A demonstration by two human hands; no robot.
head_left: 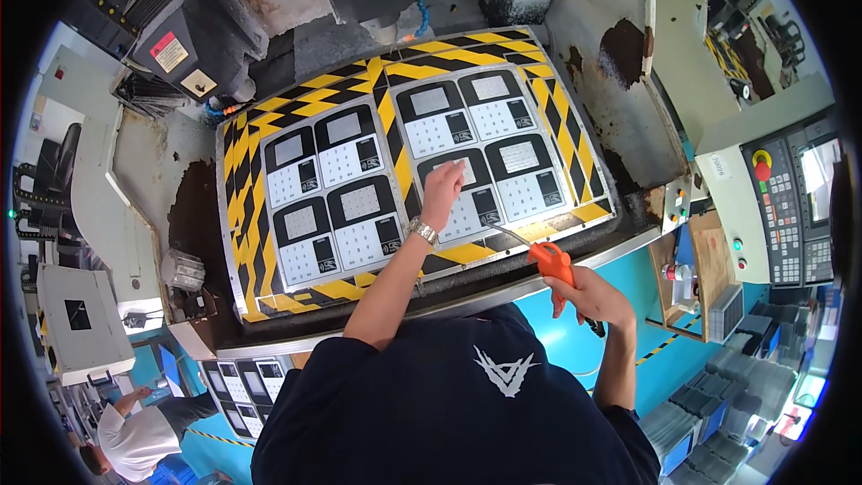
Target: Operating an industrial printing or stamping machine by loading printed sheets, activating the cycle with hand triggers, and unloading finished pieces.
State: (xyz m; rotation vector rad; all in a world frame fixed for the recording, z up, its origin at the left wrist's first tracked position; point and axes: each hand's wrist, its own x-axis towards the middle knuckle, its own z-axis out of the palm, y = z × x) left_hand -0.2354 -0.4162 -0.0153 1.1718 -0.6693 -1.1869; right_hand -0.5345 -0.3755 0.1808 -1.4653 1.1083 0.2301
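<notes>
Bed (pixel 388 121): stripes framed keypad panels (pixel 359 238)
Left hand (pixel 443 189): over one panel, couldn't tell my finger gap
Right hand (pixel 597 296): my fingers wrapped an orange air gun (pixel 552 262)

Turquoise floor (pixel 637 301) spreads beyond the striped board's (pixel 395 148) front edge — a wooden shelf (pixel 716 260) past its front right corner, a pale cabinet (pixel 90 341) past the front left — while rust-stained metal walls (pixel 593 58) flank both sides.

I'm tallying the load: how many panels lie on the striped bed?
8 panels: four on the left of the bed, four on the right; the left hand partly hides one.
</notes>
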